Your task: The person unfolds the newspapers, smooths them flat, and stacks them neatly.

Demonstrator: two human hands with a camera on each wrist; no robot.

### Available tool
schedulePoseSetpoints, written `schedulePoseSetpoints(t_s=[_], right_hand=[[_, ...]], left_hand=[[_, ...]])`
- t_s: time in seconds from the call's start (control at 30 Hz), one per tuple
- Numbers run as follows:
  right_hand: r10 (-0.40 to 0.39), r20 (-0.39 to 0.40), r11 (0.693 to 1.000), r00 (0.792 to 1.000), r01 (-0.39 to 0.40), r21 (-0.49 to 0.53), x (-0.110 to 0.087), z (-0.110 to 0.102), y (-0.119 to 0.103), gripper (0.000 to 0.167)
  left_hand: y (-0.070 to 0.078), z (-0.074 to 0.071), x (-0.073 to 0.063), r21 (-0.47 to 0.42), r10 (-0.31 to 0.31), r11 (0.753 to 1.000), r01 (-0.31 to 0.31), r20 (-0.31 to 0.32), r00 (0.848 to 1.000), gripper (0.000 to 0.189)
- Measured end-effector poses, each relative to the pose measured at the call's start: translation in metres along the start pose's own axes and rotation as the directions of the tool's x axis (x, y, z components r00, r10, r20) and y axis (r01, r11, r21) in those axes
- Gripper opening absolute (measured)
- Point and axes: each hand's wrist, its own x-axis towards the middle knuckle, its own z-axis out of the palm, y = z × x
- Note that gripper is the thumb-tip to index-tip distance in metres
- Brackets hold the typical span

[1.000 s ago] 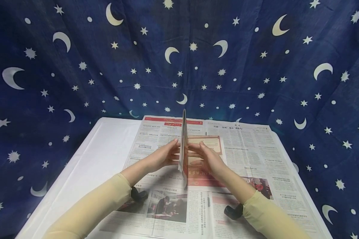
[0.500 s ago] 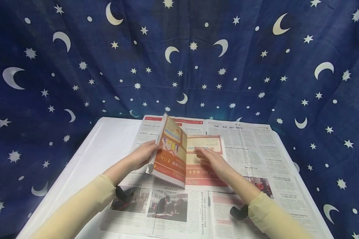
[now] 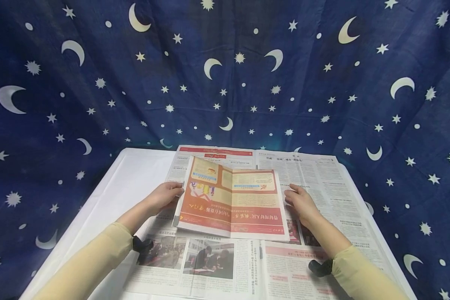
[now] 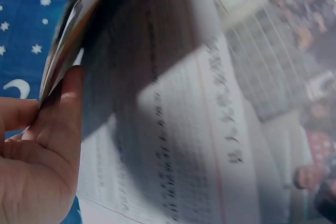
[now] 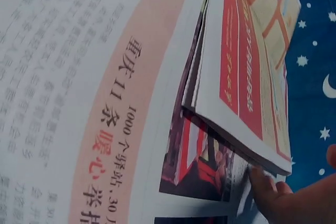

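A folded newspaper [image 3: 255,200], printed in red and cream, lies opened out at the middle of the table. Its left half is raised and tilted, and my left hand [image 3: 165,196] pinches that side's outer edge. In the left wrist view the thumb and fingers of the left hand [image 4: 44,150] have the stacked sheets between them. My right hand [image 3: 301,204] is beside the right edge, fingers loosely extended. The right wrist view has the right hand [image 5: 299,198] close to the lower corner of the newspaper [image 5: 252,77]; whether a fingertip touches it I cannot tell.
Large spread newspaper sheets [image 3: 315,183] cover most of the white table [image 3: 108,196] underneath. A dark blue curtain [image 3: 195,66] with moons and stars hangs behind and at both sides. Dark wrist devices [image 3: 320,268] are on both wrists.
The folded newspaper's left half has swung from upright down to the left, with the left hand on its edge. The right hand has moved right, from the inner page to beside the outer edge.
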Motion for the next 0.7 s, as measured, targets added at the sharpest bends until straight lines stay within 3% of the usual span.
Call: schedulePoseSetpoints(t_s=[0.13,0.3,0.5,0.7], right_hand=[[0.053,0.022,0.996,0.998,-0.054,0.073,0.002,-0.002,0.003,0.074],[0.100,0.007,0.993,0.995,-0.101,0.058,0.006,0.000,0.004,0.078],[0.080,-0.016,0.992,0.997,-0.082,-0.099,0.010,0.001,0.010,0.075],[0.025,-0.049,0.962,0.999,-0.037,-0.269,0.006,-0.011,0.018,0.069]], left_hand=[[-0.011,-0.001,0.004,0.022,-0.015,1.000,0.015,-0.012,1.000,0.049],[-0.021,0.005,0.010,0.056,-0.012,0.998,0.013,-0.025,1.000,0.047],[-0.023,0.017,0.014,0.094,-0.002,0.996,0.005,-0.026,1.000,0.041],[-0.021,0.028,0.014,0.082,-0.005,0.997,0.005,-0.002,1.000,0.039]])
